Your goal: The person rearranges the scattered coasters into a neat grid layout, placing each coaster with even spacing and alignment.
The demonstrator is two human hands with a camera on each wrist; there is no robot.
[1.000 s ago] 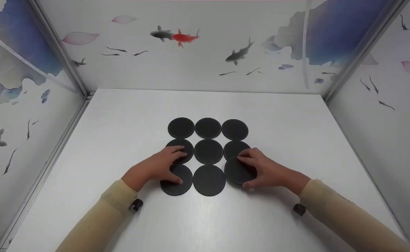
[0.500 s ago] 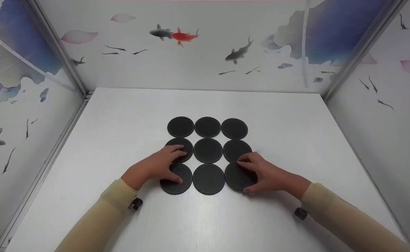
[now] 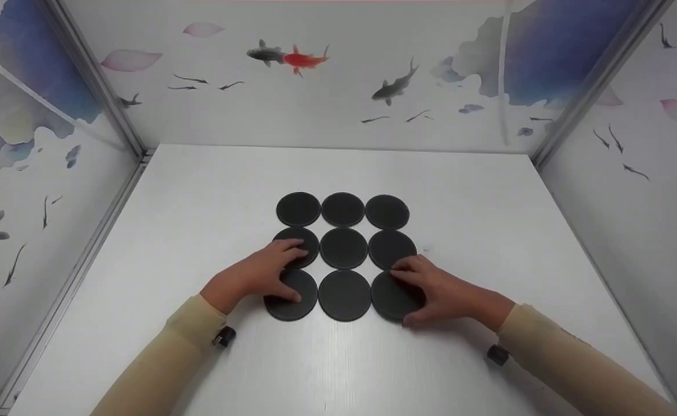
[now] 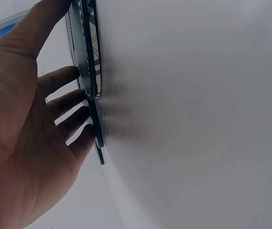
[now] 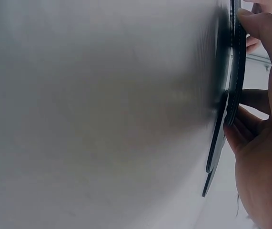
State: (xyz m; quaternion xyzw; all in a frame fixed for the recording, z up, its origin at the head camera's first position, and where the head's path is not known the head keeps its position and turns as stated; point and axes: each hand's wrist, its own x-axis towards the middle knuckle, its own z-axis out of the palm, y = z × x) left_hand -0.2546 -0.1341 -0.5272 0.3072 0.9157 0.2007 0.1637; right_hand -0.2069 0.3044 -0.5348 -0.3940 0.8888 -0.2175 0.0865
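Round black coasters lie on the white tabletop in three rows of three. My right hand (image 3: 445,290) grips the front right coaster (image 3: 391,296), thumb at its near edge and fingers at its far edge. In the right wrist view this coaster's stitched rim (image 5: 239,67) runs between thumb and fingertips. My left hand (image 3: 257,271) rests spread on the left column, thumb on the front left coaster (image 3: 292,309) and fingers on the middle left coaster (image 3: 311,237). A patterned strip (image 4: 95,47) shows along a coaster's edge in the left wrist view.
The front middle coaster (image 3: 345,296), centre coaster (image 3: 343,248) and middle right coaster (image 3: 392,248) lie beside the hands. The back row includes a back middle coaster (image 3: 343,209). White walls (image 3: 327,115) printed with fish enclose the table (image 3: 338,370) at the back and sides.
My right hand has brought its coaster toward me and down, off the middle right coaster it overlapped, into line with the front row. The left hand has stayed in place.
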